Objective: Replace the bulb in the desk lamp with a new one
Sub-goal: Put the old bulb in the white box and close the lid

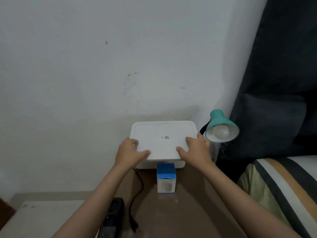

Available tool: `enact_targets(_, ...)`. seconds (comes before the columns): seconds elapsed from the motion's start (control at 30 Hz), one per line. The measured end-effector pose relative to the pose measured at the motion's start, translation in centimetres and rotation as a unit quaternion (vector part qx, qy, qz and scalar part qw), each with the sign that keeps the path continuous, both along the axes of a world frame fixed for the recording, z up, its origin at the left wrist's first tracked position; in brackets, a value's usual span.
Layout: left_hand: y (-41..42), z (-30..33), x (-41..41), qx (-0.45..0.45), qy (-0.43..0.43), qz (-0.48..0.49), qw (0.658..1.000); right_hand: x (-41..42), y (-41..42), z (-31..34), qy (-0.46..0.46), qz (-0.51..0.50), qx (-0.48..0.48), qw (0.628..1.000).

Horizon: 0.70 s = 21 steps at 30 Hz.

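Taking the white box (163, 140) against the wall as the marker, and going from its left: the left hand (131, 151) grips the lid at its near-left corner, thumb lying on top and fingers wrapped over the edge. Below and to the left of the box, a black cord (137, 189) runs down the brown tabletop (188, 194) toward a dark power strip (114, 215).

On the middle of the lid sits a small printed label (166, 137) with what looks like a QR code; the text beside it is too small to read.

Just in front of the box stands the blue-and-white bulb carton (166, 177), closed; its print is too blurred to make out any brand.

The right hand (195, 149) clasps the near-right corner of the lid the same way.

Right of the box, the teal desk lamp (221, 126) leans its shade toward the room, the old bulb (221, 131) seated inside.

I'd judge the box is being shifted or opened to make room. Keep it level and move it left, away from the shade, so it knocks neither lamp nor carton.
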State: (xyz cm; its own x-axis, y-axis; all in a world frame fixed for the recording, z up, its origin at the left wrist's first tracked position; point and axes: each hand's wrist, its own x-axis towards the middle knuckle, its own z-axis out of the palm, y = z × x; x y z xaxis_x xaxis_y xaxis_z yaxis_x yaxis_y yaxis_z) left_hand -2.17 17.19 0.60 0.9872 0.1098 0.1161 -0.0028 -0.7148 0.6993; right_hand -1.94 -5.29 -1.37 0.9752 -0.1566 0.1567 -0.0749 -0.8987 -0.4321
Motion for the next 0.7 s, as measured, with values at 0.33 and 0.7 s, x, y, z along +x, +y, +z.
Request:
enact_targets(0.33, -0.6, -1.6, 10.3, 0.008, 0.056, 0.000, 0.998, 9.0, 0.8, -1.8, 0.078, -0.025, 0.069, 0.994)
enact_targets(0.7, 0.0, -3.1, 10.7, 0.011, 0.023, 0.019, 0.999, 9.5, 1.8, -1.8, 0.082, -0.024, 0.070, 0.994)
